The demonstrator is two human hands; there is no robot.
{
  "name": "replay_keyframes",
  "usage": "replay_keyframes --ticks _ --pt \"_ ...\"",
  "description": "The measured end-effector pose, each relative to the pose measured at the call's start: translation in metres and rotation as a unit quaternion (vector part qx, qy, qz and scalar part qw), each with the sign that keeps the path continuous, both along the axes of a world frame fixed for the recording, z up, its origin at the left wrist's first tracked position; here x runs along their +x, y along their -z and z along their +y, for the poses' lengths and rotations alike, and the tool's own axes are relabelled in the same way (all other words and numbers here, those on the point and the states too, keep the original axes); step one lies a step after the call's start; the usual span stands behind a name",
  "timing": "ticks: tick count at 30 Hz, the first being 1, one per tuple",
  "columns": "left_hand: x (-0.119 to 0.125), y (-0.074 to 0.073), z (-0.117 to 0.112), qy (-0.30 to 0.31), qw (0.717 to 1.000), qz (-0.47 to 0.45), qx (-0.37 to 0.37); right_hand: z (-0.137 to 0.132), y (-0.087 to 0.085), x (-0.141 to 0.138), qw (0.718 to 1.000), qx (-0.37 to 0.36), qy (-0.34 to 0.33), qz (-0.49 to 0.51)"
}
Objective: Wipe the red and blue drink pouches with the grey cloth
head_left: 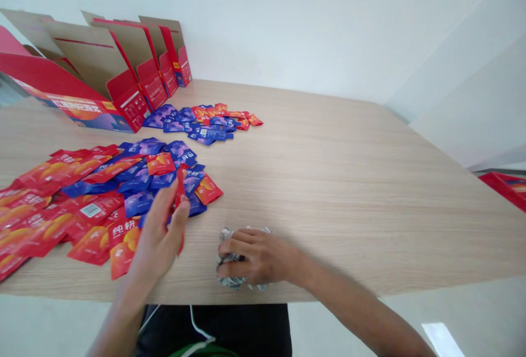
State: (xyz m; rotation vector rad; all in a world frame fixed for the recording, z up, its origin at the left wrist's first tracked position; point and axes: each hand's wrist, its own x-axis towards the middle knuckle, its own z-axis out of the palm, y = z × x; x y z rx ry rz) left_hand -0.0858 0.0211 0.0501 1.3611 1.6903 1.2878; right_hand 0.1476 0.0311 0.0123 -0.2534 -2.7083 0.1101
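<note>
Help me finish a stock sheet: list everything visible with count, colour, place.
Table: one, pale wood, centre.
Open cardboard boxes: several overlapping, red outside, brown inside, back left.
Large pouch pile: uncountable, red and blue, left.
Small pouch group: uncountable, blue and red, behind pile.
Held packet: one, red, in left hand.
Crumpled bundle: one, grey, under right hand.
Printed item: one, red, right edge.
Walls: several faces, white, behind and right.
Floor: one, pale, below.
Strip: one, white, lower right.
Cord: one visible, white, bottom centre.
Clothing: count unclear, black, bottom.
Hands: two, bare, front centre.
</note>
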Motion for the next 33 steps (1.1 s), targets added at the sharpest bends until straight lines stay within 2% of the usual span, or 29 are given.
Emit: replay_keyframes --ticks 1,2,4,5,8,11,13,18,23,26,30,33 --pt "-0.015 -0.012 0.012 0.001 0.988 0.156 0.017 0.0 0.0 0.0 1.0 0.001 0.002 0.01" --pt "-0.03 -0.024 0.024 -0.015 0.962 0.272 0.01 0.0 -0.001 0.001 1.0 0.001 0.008 0.023" --pt "-0.058 -0.041 0.052 -0.057 0.905 0.421 -0.04 0.002 -0.002 0.004 0.999 -0.002 0.025 0.04" --pt "-0.071 -0.047 0.067 -0.068 0.883 0.461 -0.06 0.004 -0.003 0.005 0.999 -0.003 0.032 0.042" --pt "-0.103 -0.052 0.107 -0.024 0.831 0.538 -0.137 0.007 -0.003 0.008 0.999 -0.003 0.037 0.022" --pt "-0.123 -0.047 0.134 0.016 0.796 0.569 -0.207 0.01 -0.003 0.008 0.999 0.007 0.034 0.012" --pt "-0.13 -0.041 0.144 0.031 0.78 0.577 -0.241 0.011 -0.003 0.008 0.999 0.013 0.041 0.0" --pt "-0.134 -0.035 0.147 0.022 0.756 0.602 -0.256 0.01 -0.004 0.01 0.999 0.021 0.049 -0.005" --pt "-0.136 -0.038 0.148 0.022 0.753 0.591 -0.288 0.01 -0.004 0.011 0.998 0.026 0.05 0.032" --pt "-0.133 -0.043 0.152 0.034 0.749 0.602 -0.275 0.011 -0.003 0.011 0.998 0.026 0.044 0.04" --pt "-0.11 -0.051 0.171 0.046 0.756 0.613 -0.224 0.012 -0.007 0.011 0.999 0.016 0.043 0.027" --pt "-0.081 -0.051 0.202 0.101 0.77 0.602 -0.183 0.013 -0.011 0.012 0.999 0.002 0.049 -0.006"
